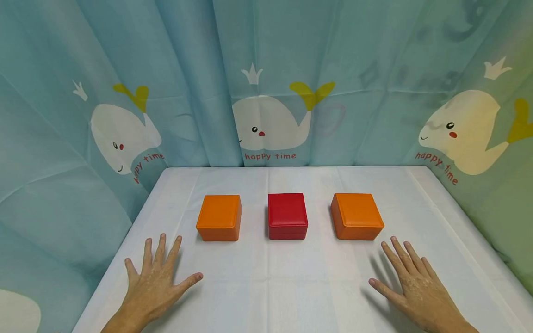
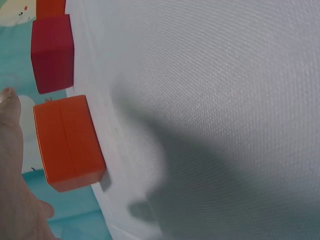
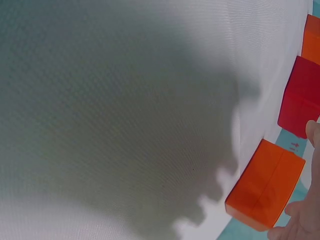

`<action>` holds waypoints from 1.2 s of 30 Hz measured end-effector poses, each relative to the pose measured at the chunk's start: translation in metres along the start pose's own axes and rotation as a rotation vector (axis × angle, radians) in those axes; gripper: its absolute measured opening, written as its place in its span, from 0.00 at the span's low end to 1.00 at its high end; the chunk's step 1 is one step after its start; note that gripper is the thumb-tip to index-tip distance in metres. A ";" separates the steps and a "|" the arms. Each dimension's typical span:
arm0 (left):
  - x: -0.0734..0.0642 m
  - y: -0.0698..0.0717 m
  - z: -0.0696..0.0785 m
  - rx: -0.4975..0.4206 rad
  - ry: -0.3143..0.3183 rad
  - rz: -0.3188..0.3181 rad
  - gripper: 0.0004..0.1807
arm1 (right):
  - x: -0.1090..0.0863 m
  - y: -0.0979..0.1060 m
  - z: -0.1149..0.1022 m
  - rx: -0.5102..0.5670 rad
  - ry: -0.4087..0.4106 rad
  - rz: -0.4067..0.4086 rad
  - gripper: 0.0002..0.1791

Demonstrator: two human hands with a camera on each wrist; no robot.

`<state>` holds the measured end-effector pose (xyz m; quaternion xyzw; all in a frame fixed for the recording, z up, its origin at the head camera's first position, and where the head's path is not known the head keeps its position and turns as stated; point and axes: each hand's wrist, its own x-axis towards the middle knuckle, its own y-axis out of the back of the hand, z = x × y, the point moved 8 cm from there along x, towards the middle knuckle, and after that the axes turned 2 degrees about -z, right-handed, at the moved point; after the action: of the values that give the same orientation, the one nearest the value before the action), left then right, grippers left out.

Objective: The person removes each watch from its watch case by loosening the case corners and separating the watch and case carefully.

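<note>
Three closed square boxes stand in a row across the table: an orange box [image 1: 219, 212] on the left, a red box [image 1: 287, 212] in the middle and another orange box [image 1: 358, 212] on the right. My left hand [image 1: 155, 282], fingers spread, hovers in front and to the left of the left orange box, holding nothing. Its thumb [image 2: 9, 107] shows at the edge of the left wrist view. My right hand [image 1: 418, 286] hovers in front and to the right of the right orange box [image 3: 265, 185]. Its fingers are straight, and it too holds nothing.
A white cloth [image 1: 291, 286] covers the table. Blue-green curtains [image 1: 191, 69] printed with white whales hang behind it and along both sides. Shadows of the hands fall on the cloth.
</note>
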<state>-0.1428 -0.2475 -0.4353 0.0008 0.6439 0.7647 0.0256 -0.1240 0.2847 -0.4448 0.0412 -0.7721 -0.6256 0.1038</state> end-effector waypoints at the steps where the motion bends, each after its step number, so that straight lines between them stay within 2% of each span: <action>1: 0.000 0.000 0.000 0.000 0.000 0.000 0.61 | 0.000 0.000 0.000 0.003 0.001 -0.002 0.54; 7: 0.000 -0.003 0.000 -0.007 0.004 -0.009 0.62 | 0.000 -0.001 -0.002 0.009 0.003 -0.023 0.54; 13: -0.001 -0.002 0.001 -0.012 -0.009 0.007 0.61 | 0.001 0.000 -0.005 0.010 0.003 -0.039 0.54; 20: 0.000 0.006 0.006 -0.049 -0.060 0.070 0.60 | 0.003 0.003 -0.014 0.027 0.044 -0.009 0.53; 29: 0.002 0.007 0.008 -0.069 -0.074 0.064 0.60 | 0.005 0.001 -0.024 0.035 0.048 -0.034 0.51; 32: 0.003 0.010 0.010 -0.094 -0.090 0.091 0.59 | 0.007 0.002 -0.028 0.029 0.060 -0.018 0.51; 36: 0.005 0.008 0.014 -0.115 -0.103 0.095 0.58 | 0.008 0.003 -0.033 0.037 0.082 0.005 0.50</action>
<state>-0.1478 -0.2353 -0.4253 0.0693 0.5962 0.7995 0.0225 -0.1249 0.2518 -0.4340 0.0669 -0.7788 -0.6087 0.1362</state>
